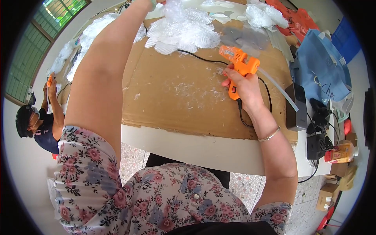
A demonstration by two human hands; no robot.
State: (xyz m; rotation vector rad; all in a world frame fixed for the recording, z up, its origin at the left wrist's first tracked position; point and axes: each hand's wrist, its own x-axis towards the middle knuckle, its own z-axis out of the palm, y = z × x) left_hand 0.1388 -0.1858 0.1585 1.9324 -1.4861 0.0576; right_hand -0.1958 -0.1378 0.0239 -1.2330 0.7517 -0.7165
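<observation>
My right hand (pixel 247 87) is closed around the grip of an orange hot glue gun (pixel 243 64), held over the cardboard. The nozzle, in a clear cover, points to the upper left. A translucent glue stick (pixel 280 88) sticks out of its back, and a black cord (pixel 239 107) runs from its handle. My left arm reaches far forward. Only a sliver of my left hand (pixel 159 1) shows at the top edge, beside a pile of white, translucent feather-shaped pieces (pixel 182 33); its fingers are cut off by the frame.
Brown cardboard (pixel 164 90) with wispy glue strands covers the white table (pixel 196 147). More white pieces (pixel 264 15) and a red plastic bag (pixel 295 17) lie at the back right. A blue bag (pixel 321 66) and black box (pixel 296 105) stand right. Another person (pixel 47 129) works at left.
</observation>
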